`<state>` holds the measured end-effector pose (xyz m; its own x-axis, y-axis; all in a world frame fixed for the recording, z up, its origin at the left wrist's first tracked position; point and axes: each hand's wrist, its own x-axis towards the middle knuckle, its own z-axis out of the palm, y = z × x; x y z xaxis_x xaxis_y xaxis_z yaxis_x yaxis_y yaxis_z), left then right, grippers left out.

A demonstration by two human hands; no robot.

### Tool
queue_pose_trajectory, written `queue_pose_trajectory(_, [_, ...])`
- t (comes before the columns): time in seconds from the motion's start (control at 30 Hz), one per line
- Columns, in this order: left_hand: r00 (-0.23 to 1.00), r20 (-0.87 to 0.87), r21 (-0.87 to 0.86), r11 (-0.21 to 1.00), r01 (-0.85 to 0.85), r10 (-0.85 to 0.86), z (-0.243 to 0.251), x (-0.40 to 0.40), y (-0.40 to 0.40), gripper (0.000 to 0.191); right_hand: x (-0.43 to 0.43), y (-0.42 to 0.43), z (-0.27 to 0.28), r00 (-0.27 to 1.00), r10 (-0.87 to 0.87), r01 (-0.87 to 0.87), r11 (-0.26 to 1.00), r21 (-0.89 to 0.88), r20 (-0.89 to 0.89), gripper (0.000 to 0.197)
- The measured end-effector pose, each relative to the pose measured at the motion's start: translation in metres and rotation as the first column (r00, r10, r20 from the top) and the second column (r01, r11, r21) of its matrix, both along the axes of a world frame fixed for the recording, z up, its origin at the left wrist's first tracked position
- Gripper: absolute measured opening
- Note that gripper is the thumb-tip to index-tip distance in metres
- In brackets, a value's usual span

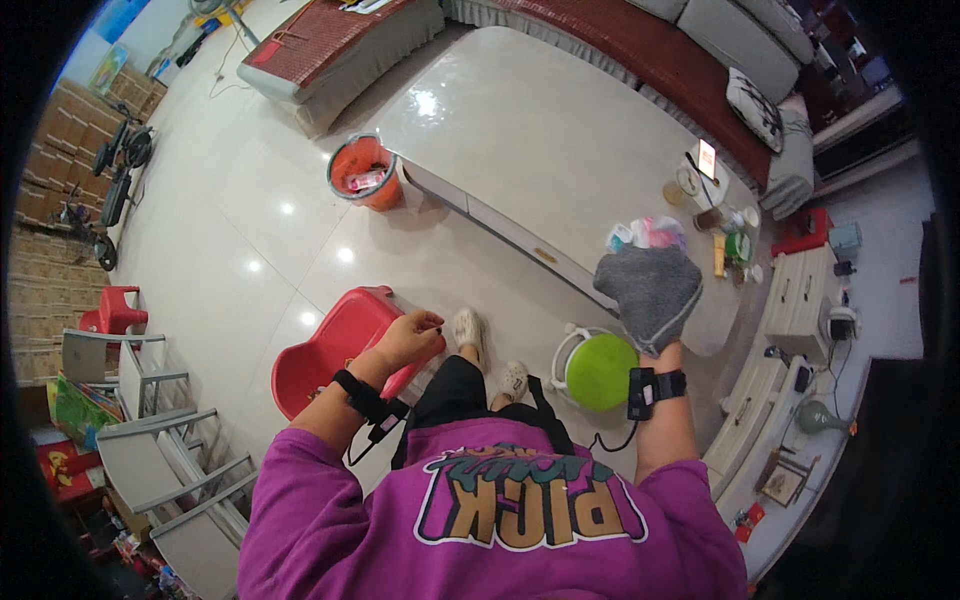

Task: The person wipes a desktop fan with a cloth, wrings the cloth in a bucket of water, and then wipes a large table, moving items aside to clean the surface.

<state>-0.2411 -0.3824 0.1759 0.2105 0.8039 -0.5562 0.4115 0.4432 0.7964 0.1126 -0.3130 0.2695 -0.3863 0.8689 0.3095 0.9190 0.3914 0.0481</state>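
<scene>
A grey cloth (649, 289) drapes over my right hand, hiding its fingers, at the near right edge of the pale glossy table (525, 120). Because the cloth covers it, I cannot tell how my right hand (660, 346) is closed. Just beyond the cloth, a bunched white, pink and blue item (646, 234) lies on the tabletop. My left hand (411, 337) hovers above or beside a red plastic chair (330, 356), its fingers slightly curled, with nothing visible in them. Both wrists wear black straps with small devices.
An orange bin (365, 176) with a clear liner stands at the table's left end. A green round stool (602, 371) is beside my feet. Jars, cups and a lit phone (706, 159) crowd the table's right end. Folding chairs (142, 457) are at left; a white cabinet (799, 300) is at right.
</scene>
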Motion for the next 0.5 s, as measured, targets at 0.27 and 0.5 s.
queue_pose_trajectory(0.27, [0.996, -0.025, -0.312, 0.945, -0.094, 0.091, -0.073, -0.062, 0.064, 0.028, -0.005, 0.096, -0.029, 0.998, -0.027, 0.021, 0.992, 0.126, 0.049, 0.012])
queue_pose_trajectory(0.5, [0.995, -0.091, -0.437, 0.900, -0.008, -0.035, -0.107, -0.117, 0.136, 0.029, -0.064, 0.153, -0.180, 0.666, -0.530, 0.146, 0.783, -0.604, -0.525, 0.061])
